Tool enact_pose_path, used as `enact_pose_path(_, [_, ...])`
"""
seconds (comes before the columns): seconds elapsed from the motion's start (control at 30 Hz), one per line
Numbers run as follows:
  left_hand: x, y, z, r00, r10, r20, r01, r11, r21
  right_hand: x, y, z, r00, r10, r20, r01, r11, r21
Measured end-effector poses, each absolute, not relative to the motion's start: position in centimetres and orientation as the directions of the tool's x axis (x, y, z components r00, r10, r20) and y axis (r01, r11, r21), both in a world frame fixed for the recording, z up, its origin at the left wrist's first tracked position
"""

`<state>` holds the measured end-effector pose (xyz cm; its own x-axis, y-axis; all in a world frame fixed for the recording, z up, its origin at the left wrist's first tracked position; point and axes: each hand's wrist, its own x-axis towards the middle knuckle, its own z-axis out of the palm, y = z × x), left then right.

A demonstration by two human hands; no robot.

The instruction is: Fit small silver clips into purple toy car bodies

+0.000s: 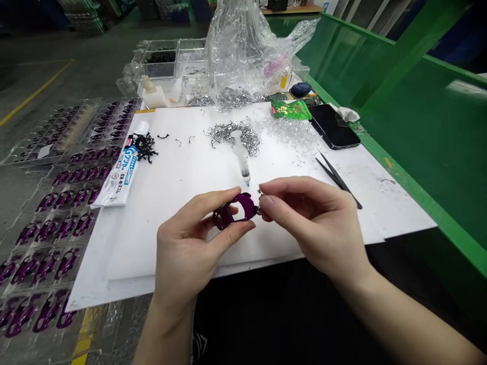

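Observation:
My left hand (194,233) grips a purple toy-car body shell (248,207) between thumb and fingers, over the front of the white work sheet. Close to the shell's right end, my right hand (312,218) pinches a tiny silvery strip (259,192) between thumb and forefinger; its exact kind is too small to tell. Just beyond the hands lies a clear syringe (242,159) with a blue tip. Behind it spreads a pile of small silvery parts (224,133). A pair of black tweezers (337,177) rests to the right of my right hand.
At left, trays (64,200) hold rows of purple shells. A white glue tube (120,175) lies beside small black parts (144,147). Further back are clear plastic bags (247,45), a green packet (291,110) and a phone (335,126). A green metal side wall (399,101) borders the right.

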<state>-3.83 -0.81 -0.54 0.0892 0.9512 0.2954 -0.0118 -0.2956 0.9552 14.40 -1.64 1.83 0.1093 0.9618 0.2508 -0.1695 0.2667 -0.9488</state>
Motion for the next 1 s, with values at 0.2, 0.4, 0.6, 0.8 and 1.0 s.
enact_pose_path(0.2, [-3.5,-1.0,-0.7,0.077,0.946,0.315,0.032,-0.318,0.948,13.9,-1.9,1.0,0.146,0.949,0.280,-0.138,0.300,-0.944])
enact_pose_path(0.4, [-3.6,-1.0,-0.7,0.079,0.949,0.304,0.022,-0.307,0.952,14.1,-1.8,1.0,0.034,0.953,0.300,-0.014,0.300,-0.954])
enact_pose_path(0.6, [-4.0,-0.9,-0.5,0.098,0.948,0.303,-0.030,-0.301,0.953,15.6,-1.5,1.4,-0.153,0.956,0.252,-0.055,0.246,-0.968])
enact_pose_path(0.8, [-4.3,-1.1,-0.4,0.162,0.938,0.306,-0.020,-0.307,0.952,17.1,-0.9,1.7,-0.289,0.943,0.165,0.005,0.174,-0.985])
enact_pose_path(1.0, [-4.6,-1.1,-0.4,0.175,0.934,0.312,0.007,-0.318,0.948,17.7,-0.3,2.6,-0.335,0.938,0.093,-0.024,0.090,-0.996])
